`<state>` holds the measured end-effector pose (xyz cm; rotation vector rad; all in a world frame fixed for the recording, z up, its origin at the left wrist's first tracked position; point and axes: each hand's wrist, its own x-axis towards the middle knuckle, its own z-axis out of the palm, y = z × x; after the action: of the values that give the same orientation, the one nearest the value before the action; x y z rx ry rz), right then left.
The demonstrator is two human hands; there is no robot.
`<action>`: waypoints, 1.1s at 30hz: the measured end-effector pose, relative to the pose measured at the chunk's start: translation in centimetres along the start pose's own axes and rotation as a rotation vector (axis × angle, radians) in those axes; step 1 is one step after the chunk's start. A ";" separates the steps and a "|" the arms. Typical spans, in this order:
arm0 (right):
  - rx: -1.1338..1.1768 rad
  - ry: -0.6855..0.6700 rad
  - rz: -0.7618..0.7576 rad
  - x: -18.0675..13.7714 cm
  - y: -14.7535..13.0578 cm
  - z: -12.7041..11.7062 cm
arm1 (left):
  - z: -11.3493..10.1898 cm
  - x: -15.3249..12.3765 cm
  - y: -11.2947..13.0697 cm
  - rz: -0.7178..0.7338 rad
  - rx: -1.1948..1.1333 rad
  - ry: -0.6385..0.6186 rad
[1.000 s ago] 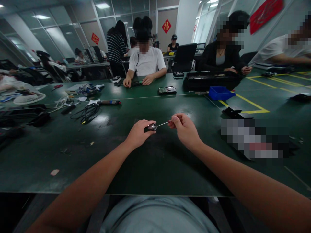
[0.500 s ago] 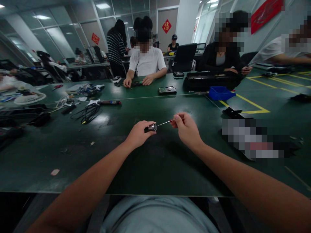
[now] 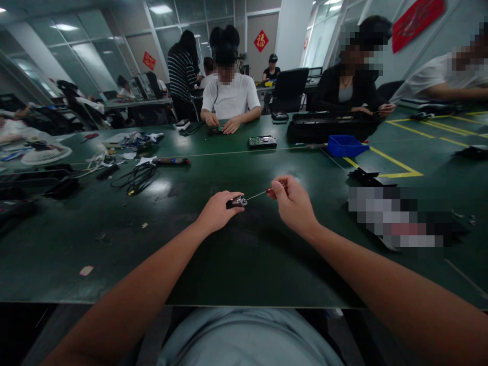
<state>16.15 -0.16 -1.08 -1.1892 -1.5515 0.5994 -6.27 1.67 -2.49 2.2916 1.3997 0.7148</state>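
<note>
My left hand (image 3: 218,211) is closed around a small dark cylindrical part (image 3: 237,202) with a shiny metal end that faces right. Thumb and fingers grip it from the left side, so much of its body is hidden. In my right hand (image 3: 292,198) is a screwdriver (image 3: 256,195), pinched by its reddish handle. Its thin shaft slants down to the left, and the tip meets the metal end of the cylinder. Both hands are held above the green table (image 3: 244,264).
Ahead lies a hard drive (image 3: 262,142), with a blue bin (image 3: 347,146) right of it. A coiled black cable (image 3: 138,178) and a dark handheld tool (image 3: 171,161) lie to the left. A co-worker (image 3: 231,96) sits opposite, another person (image 3: 348,86) beside a long black casing (image 3: 331,127).
The cylinder's metal end has turned slightly in my left hand. My right hand and the screwdriver have barely shifted. The co-worker opposite has moved one hand closer to the other.
</note>
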 end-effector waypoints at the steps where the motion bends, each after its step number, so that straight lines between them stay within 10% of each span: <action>1: -0.020 0.002 0.001 0.0 0.0 0.0 | 0.0 0.0 -0.1 -0.005 0.000 0.002; 18: -0.076 -0.031 0.016 0.1 0.1 -0.1 | -0.4 0.0 -0.1 -0.162 -0.338 0.106; 33: -0.076 -0.033 0.019 0.1 0.3 0.0 | 0.2 -0.1 1.4 0.019 0.302 -0.145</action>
<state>16.26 0.07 -1.26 -1.2576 -1.6048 0.5802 -5.21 0.97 -1.90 2.5277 1.5054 0.3513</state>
